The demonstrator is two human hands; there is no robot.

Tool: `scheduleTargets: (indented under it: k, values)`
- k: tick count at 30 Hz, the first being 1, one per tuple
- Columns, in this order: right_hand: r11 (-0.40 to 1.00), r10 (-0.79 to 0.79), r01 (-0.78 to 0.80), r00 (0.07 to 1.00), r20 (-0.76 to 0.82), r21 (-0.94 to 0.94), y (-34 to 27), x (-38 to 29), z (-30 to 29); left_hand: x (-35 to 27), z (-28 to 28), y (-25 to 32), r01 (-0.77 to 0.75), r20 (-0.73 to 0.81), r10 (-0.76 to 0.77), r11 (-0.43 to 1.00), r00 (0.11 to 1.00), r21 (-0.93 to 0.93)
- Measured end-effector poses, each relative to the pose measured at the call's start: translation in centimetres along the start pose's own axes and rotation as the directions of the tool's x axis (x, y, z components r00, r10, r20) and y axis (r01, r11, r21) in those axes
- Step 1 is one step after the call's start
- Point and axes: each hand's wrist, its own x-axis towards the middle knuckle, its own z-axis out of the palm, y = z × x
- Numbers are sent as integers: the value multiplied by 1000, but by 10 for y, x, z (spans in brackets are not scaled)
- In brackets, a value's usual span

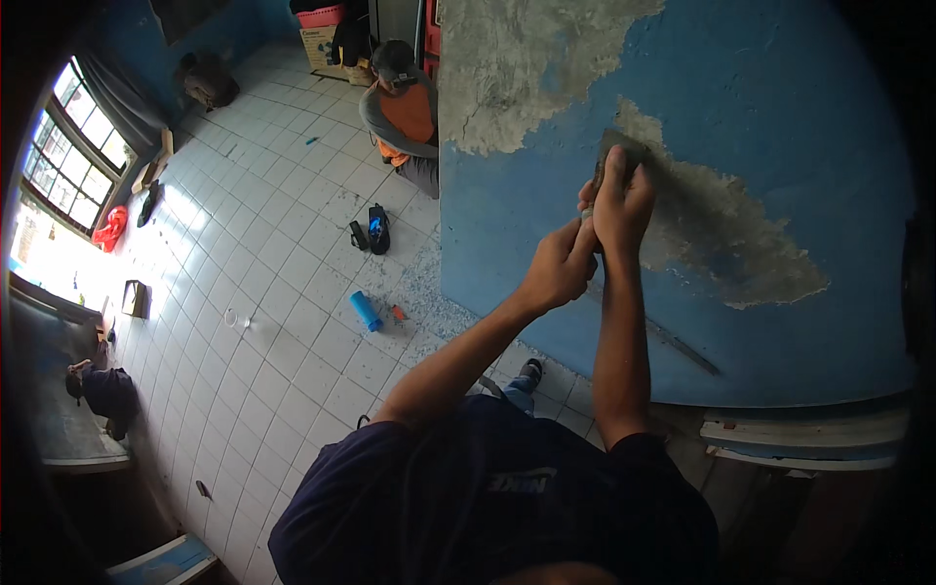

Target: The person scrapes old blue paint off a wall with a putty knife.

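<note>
Before me stands a blue painted wall [768, 131] with grey patches where the paint is gone. My right hand [625, 208] is closed around a flat scraper [614, 142], its thumb laid along the blade. Just below it, my left hand [563, 263] grips the same tool near the handle, close against the right hand. The blade meets the wall at the upper left end of a long bare patch [731, 234]. Most of the handle is hidden by my fingers.
Paint flakes [431, 300] litter the tiled floor along the wall. On the tiles lie a blue bottle [365, 311], a pair of dark sandals [378, 228] and a clear cup [238, 318]. A co-worker in orange and grey [406, 113] sits by the wall's far edge; others crouch farther off.
</note>
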Motion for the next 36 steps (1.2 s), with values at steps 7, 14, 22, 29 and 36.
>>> scheduleTargets:
  k: [7,14,22,29,36]
  values:
    - [1000,-14,14,1000,4,-7,3,2,3,2,-2,1,24,6,-24,999,1000,-24]
    - [997,-1,-1,1000,-17,-78,0,-2,4,3,-3,-8,2,31,-1,999,1000,-44]
    - [999,22,-23,1000,-17,-45,4,-3,6,1,-5,-7,53,-12,-54,998,998,-24]
    - [999,15,-17,999,-36,-47,5,-3,10,4,-9,-11,32,-27,-32,999,999,2]
    - [997,-30,25,997,-68,-75,11,-1,13,9,-11,-21,-58,-66,62,997,996,59]
